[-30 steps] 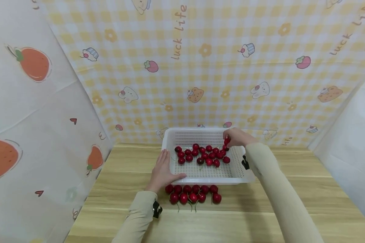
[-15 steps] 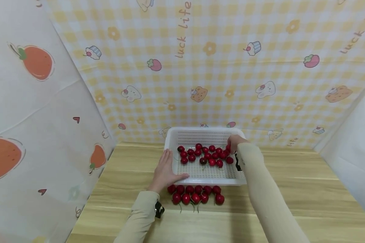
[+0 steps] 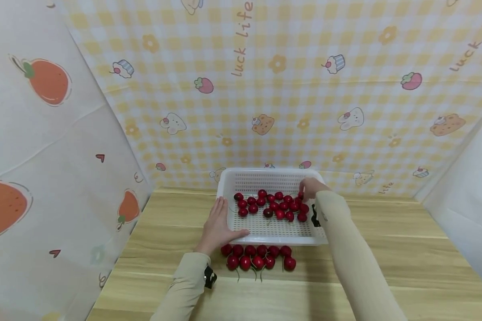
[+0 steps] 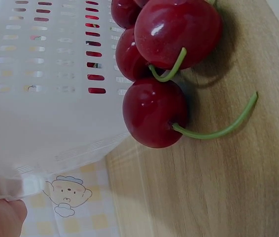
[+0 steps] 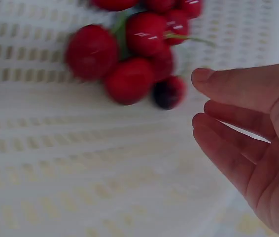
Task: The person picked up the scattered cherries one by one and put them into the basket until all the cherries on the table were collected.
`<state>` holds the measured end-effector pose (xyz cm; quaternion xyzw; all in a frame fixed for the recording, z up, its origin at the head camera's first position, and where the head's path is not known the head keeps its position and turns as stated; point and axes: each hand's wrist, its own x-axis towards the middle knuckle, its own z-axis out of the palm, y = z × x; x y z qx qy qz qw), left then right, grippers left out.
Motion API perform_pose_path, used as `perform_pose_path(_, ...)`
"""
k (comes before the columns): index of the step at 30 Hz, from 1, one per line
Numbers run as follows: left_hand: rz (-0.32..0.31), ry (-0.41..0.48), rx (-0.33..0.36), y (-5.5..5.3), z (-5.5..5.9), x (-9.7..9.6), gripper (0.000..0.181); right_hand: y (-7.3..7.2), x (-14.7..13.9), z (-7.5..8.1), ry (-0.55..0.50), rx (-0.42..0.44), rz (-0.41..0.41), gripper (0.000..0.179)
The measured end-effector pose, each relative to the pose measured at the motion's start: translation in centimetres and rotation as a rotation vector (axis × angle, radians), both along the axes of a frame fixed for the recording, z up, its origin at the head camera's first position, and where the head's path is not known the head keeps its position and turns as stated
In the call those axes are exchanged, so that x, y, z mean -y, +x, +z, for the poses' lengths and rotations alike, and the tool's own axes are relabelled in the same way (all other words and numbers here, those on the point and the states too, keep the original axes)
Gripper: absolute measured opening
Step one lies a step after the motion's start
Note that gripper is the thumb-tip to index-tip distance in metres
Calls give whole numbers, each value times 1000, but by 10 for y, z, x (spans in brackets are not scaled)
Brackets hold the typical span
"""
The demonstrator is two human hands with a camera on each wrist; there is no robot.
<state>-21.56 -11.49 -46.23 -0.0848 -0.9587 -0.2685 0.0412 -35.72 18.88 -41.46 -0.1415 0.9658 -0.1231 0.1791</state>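
A white perforated plastic basket (image 3: 279,241) stands on the table, with several red cherries (image 3: 280,215) spread across its floor. My left hand (image 3: 218,226) rests at the basket's left front corner, fingers straight along the left side and thumb on the front rim. In the left wrist view, only part of that hand shows by the rim. My right hand (image 3: 312,186) is inside the basket's right end. The right wrist view shows its thumb and fingers apart, nothing between them, just beside a cluster of cherries (image 5: 129,81).
Several more cherries with green stems (image 3: 245,262) lie in rows on the wooden table (image 3: 273,298), close against the basket's front wall. Behind the basket rises a yellow checked cloth (image 3: 225,147). A white printed cloth (image 3: 76,156) hangs at the left.
My right hand held a red cherry over the basket's right end, lowered it, and has let go. Cherries there have shifted slightly. The left hand keeps its place on the basket.
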Motion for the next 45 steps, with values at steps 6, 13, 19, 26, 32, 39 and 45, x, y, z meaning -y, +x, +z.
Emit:
perform_pose_path(6,0,20,-2,1,0,-1,118,15,1,28,-95,-164,130,33)
perform_pose_path(13,5,2,-12,0,-1,0,120,93,2,69,-194,-450,218,28)
perform_pose_path(19,8,3,2,-2,-2,1,120,153,-1,67,-281,-559,302,22)
perform_pose_path(26,4,7,9,-1,0,1,120,182,-1,31,-383,-400,349,21)
perform_pose_path(32,-4,13,5,-1,1,0,120,196,7,-6,-369,-298,334,23)
perform_pose_path(39,-1,22,7,0,2,0,119,202,18,-43,-263,-309,321,29)
perform_pose_path(45,2,24,6,0,1,0,119,202,22,-59,-266,-330,326,30)
